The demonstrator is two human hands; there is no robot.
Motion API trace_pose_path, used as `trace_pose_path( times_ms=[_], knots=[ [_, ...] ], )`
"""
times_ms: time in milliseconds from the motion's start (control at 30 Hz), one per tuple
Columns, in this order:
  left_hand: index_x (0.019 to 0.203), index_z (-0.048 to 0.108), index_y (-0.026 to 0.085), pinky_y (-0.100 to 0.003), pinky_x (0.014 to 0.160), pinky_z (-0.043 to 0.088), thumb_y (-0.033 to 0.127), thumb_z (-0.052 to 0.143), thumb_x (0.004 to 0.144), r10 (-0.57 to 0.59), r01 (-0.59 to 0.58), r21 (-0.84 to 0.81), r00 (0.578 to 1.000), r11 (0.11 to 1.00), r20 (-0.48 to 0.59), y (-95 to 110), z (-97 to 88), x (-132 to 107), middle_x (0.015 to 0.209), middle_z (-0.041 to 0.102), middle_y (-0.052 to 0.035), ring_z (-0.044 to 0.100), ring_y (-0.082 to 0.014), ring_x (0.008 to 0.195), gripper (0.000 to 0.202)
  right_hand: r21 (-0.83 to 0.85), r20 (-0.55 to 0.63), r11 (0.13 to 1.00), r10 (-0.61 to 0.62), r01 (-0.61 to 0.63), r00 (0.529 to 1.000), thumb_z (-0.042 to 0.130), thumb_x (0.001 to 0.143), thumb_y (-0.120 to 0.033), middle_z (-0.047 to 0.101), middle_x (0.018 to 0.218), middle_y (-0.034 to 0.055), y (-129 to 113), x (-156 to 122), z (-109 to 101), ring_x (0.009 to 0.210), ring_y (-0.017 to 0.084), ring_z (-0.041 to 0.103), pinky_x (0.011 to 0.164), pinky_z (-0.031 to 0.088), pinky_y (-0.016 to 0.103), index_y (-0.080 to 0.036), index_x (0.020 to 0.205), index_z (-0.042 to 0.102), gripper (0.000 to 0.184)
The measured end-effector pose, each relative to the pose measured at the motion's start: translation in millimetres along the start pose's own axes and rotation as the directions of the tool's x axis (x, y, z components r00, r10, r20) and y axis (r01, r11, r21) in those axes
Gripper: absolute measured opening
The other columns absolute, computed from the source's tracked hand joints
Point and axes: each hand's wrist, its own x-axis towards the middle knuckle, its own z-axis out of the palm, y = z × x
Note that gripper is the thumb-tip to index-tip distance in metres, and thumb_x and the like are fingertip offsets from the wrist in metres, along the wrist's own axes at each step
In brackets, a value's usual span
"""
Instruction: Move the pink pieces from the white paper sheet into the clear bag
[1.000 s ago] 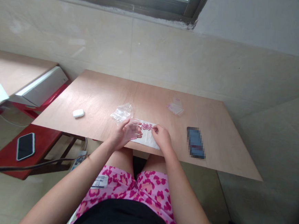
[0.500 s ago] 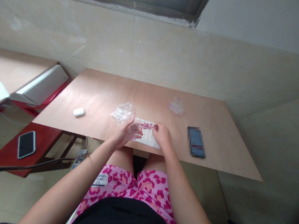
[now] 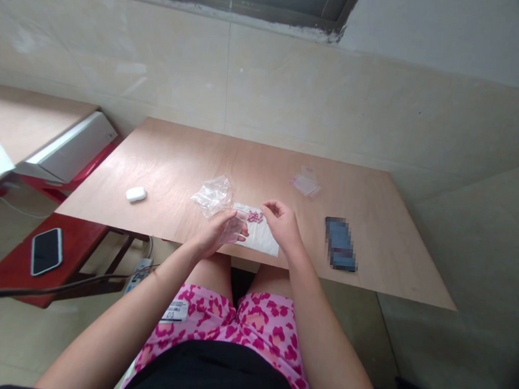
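Note:
My left hand [image 3: 217, 232] grips a small clear plastic bag [image 3: 235, 229] by its edge, just left of a white paper pad [image 3: 261, 241] lying on the plywood table [image 3: 162, 169]. A small heap of pink beads or tablets [image 3: 255, 217] sits on the pad, too small to tell which. My right hand [image 3: 281, 223] hangs just above and to the right of the heap, fingers curled and apart, with nothing visible in them. A crumpled clear bag [image 3: 212, 195] lies beyond my left hand.
A small flat bag [image 3: 306, 183] lies at the table's far side. A pixelated phone [image 3: 340, 244] lies to the right, and a white oval case [image 3: 136, 194] to the left. Beyond the table's left edge are a red bench, a black phone [image 3: 47, 251] and a black cable [image 3: 45, 285].
My right hand has lifted off the pink heap and moved away from the pad. My left hand and its bag have stayed nearly in place.

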Motion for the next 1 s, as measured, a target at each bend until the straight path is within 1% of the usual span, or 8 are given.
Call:
trace_pose_path(
  times_ms=[133, 200, 267, 400, 467, 700, 833, 1000],
  knots=[
    [0.11, 0.072, 0.017, -0.034, 0.084, 0.051, 0.055, 0.059, 0.098, 0.029, -0.028, -0.015, 0.997, 0.999, 0.067, -1.8, 0.8, -0.2, 0.094, 0.071, -0.0097, 0.067, -0.0229, 0.091, 0.042, -0.035, 0.157, 0.99, -0.129, 0.136, 0.979, 0.064, 0.091, -0.036, 0.07, 0.081, 0.0026, -45.7, -9.1, 5.0, 0.069, 0.016, 0.064, 0.064, 0.049, 0.026, -0.02, 0.094, 0.074, 0.019],
    [0.111, 0.073, 0.017, -0.034, 0.084, 0.051, 0.054, 0.056, 0.1, 0.051, -0.047, -0.043, 0.994, 0.998, 0.095, -1.3, 0.0, -0.6, 0.095, 0.071, -0.0105, 0.067, -0.0237, 0.092, 0.043, -0.058, 0.231, 0.982, -0.161, 0.179, 0.96, 0.065, 0.092, -0.035, 0.071, 0.084, 0.0029, -56.3, -12.0, 5.4, 0.07, 0.016, 0.065, 0.064, 0.049, 0.026, -0.021, 0.094, 0.076, 0.019],
    [0.113, 0.073, 0.016, -0.035, 0.085, 0.052, 0.056, 0.055, 0.1, 0.063, -0.054, -0.073, 0.991, 0.996, 0.118, 0.6, -0.6, -1.4, 0.095, 0.071, -0.0113, 0.068, -0.0246, 0.093, 0.046, -0.019, 0.195, 0.988, -0.145, 0.151, 0.97, 0.064, 0.093, -0.038, 0.072, 0.083, 0.0033, -55.1, -11.4, 3.7, 0.07, 0.016, 0.065, 0.065, 0.049, 0.027, -0.02, 0.092, 0.076, 0.021],
    [0.115, 0.074, 0.015, -0.036, 0.084, 0.052, 0.061, 0.053, 0.098, 0.064, -0.046, -0.129, 0.987, 0.991, 0.145, 5.4, 0.3, -3.5, 0.095, 0.071, -0.012, 0.068, -0.0252, 0.091, 0.054, 0.047, -0.018, 0.997, -0.063, 0.064, 0.998, 0.064, 0.092, -0.042, 0.073, 0.079, 0.0039, -27.7, -4.1, -3.5, 0.072, 0.019, 0.065, 0.068, 0.049, 0.028, -0.017, 0.088, 0.073, 0.027],
    [0.115, 0.074, 0.015, -0.037, 0.083, 0.053, 0.063, 0.052, 0.098, 0.059, -0.035, -0.154, 0.987, 0.987, 0.152, 6.6, 1.1, -4.2, 0.094, 0.071, -0.0123, 0.068, -0.0255, 0.09, 0.056, -0.011, -0.046, 1.0, -0.03, 0.029, 0.998, 0.063, 0.091, -0.042, 0.074, 0.081, 0.0048, -9.4, -2.0, -7.1, 0.073, 0.019, 0.066, 0.069, 0.049, 0.028, -0.017, 0.088, 0.073, 0.027],
    [0.114, 0.074, 0.013, -0.041, 0.083, 0.054, 0.067, 0.05, 0.097, 0.03, 0.0, -0.206, 0.99, 0.979, 0.14, 8.2, 1.2, -5.7, 0.093, 0.074, -0.0137, 0.071, -0.0287, 0.088, 0.061, -0.447, 0.055, 0.894, -0.009, 0.033, 0.998, 0.061, 0.091, -0.027, 0.075, 0.084, 0.0046, 46.3, -5.5, -5.4, 0.077, 0.02, 0.067, 0.072, 0.045, 0.028, -0.02, 0.091, 0.076, 0.016],
    [0.113, 0.074, 0.013, -0.042, 0.085, 0.054, 0.067, 0.05, 0.097, 0.034, -0.004, -0.218, 0.99, 0.976, 0.134, 8.9, 0.9, -6.1, 0.092, 0.074, -0.0137, 0.072, -0.0284, 0.086, 0.061, -0.517, 0.099, 0.853, -0.021, 0.069, 0.995, 0.062, 0.09, -0.02, 0.075, 0.089, 0.0041, 61.7, -6.8, 1.5, 0.082, 0.019, 0.067, 0.077, 0.045, 0.028, -0.021, 0.096, 0.075, 0.014],
    [0.113, 0.074, 0.012, -0.039, 0.08, 0.053, 0.069, 0.05, 0.096, 0.037, -0.007, -0.201, 0.989, 0.98, 0.146, 10.1, 2.2, -5.8, 0.092, 0.074, -0.0138, 0.072, -0.0287, 0.086, 0.063, -0.57, 0.105, 0.816, -0.046, 0.098, 0.993, 0.061, 0.093, -0.021, 0.073, 0.091, 0.0046, 62.2, -6.7, 3.2, 0.084, 0.019, 0.065, 0.078, 0.044, 0.028, -0.021, 0.097, 0.073, 0.013]
  ],
)
